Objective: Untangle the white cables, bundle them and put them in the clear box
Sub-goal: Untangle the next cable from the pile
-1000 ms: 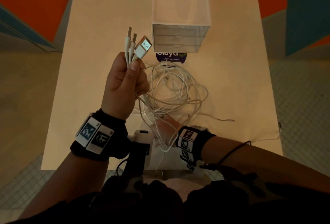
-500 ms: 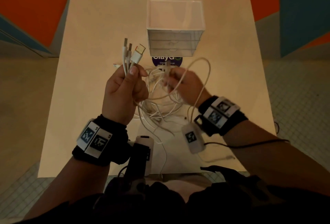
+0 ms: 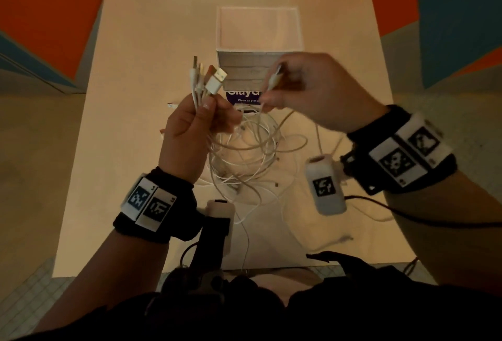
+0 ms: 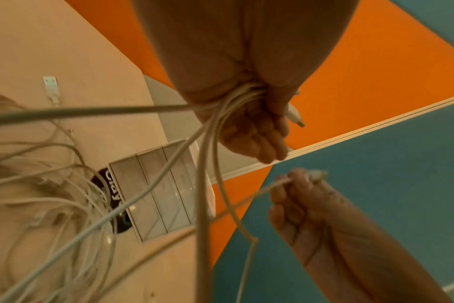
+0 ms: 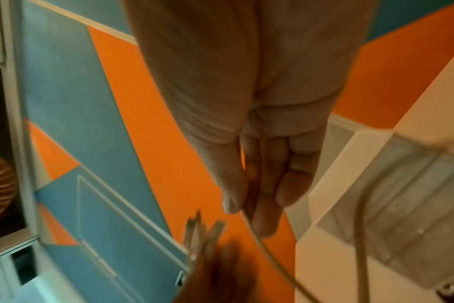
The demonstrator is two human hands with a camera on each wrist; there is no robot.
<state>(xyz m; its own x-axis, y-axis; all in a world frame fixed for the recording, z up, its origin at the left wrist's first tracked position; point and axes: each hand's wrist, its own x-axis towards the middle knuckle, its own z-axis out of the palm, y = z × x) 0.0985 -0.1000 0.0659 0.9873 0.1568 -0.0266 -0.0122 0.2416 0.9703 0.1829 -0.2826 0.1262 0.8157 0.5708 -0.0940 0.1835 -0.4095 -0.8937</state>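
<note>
My left hand (image 3: pixel 193 126) is raised above the table and grips several white cable ends (image 3: pixel 209 79) in a fist, their USB plugs sticking up. From the fist the cords (image 4: pixel 208 143) hang into a tangled pile of white cables (image 3: pixel 244 156) on the table. To the right, my right hand (image 3: pixel 307 90) pinches one more cable end (image 3: pixel 274 77) between thumb and fingers, held up near the left hand's plugs. That cord (image 5: pixel 267 252) trails down to the pile. The clear box (image 3: pixel 259 41) stands just behind both hands, with nothing seen inside it.
A dark round sticker (image 3: pixel 241 96) with white lettering lies in front of the box. One loose USB plug (image 3: pixel 171 105) rests on the pale table (image 3: pixel 135 69) left of my left hand. Orange and blue walls surround the table.
My right hand rose from the near edge of the pile, took one cable end and carried it up beside the left hand's plugs. The left hand kept its grip, nearly still.
</note>
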